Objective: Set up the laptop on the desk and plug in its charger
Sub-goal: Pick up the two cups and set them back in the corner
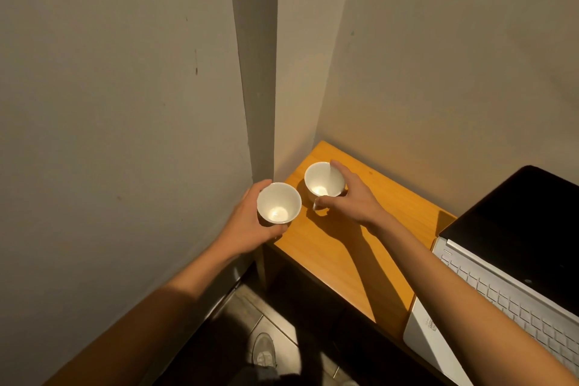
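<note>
The laptop [507, 263] is lying open at the right end of the desk [338, 254]. Left of the laptop, the right hand [347, 197] is gripping one cup [324, 180] on the desk. The left hand [250, 222] is gripping a second cup [279, 204] at the desk's left edge.

Both arms reach forward, left hand [250, 222] and right hand [347, 197] curled (each gripping).
</note>
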`<state>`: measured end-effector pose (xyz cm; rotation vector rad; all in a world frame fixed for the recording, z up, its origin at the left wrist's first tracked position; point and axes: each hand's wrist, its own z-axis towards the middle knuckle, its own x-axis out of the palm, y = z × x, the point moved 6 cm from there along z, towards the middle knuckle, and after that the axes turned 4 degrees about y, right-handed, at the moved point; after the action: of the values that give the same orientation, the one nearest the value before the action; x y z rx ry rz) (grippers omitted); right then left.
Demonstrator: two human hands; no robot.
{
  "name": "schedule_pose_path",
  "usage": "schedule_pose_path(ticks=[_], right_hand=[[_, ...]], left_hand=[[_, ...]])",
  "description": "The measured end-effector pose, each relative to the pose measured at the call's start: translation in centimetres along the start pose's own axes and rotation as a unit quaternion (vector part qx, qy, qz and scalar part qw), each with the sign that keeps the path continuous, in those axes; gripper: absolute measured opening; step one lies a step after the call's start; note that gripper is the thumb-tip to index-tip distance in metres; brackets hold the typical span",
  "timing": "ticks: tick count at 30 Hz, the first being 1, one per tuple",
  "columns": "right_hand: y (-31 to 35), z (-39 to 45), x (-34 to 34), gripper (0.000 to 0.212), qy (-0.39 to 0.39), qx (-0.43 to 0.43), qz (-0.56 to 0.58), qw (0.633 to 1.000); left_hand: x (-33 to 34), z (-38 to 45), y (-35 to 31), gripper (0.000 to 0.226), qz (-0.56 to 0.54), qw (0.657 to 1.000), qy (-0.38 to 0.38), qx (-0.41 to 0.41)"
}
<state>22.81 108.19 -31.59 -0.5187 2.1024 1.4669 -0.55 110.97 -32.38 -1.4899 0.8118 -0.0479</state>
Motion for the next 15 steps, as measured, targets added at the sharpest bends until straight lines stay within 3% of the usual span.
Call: schedule_pose_path(ticks=[3, 6, 10, 15], right_hand=[[0.2, 0.8, 0.0, 0.1, 0.04, -0.011, -0.024, 0.999], [0.7, 1.1, 0.0, 0.103, 0.011, -0.013, -0.035, 0.999], [0.8, 1.2, 0.1, 0.101, -0.055, -0.012, -0.062, 0.996], [1.0, 1.6, -0.2, 0.102, -0.049, -0.03, -0.05, 0.997]], left_hand=[[0.2, 0.1, -0.2, 0.088, -0.007, 1.0, 0.025, -0.006], [-0.1, 0.3, -0.2, 0.092, 0.003, 0.999, 0.044, -0.013], [-0.6, 0.6, -0.4, 0.094, 0.012, 0.999, 0.005, -0.036], [-0.4, 0.8, -0.7, 0.093, 0.035, 0.998, -0.033, -0.047]])
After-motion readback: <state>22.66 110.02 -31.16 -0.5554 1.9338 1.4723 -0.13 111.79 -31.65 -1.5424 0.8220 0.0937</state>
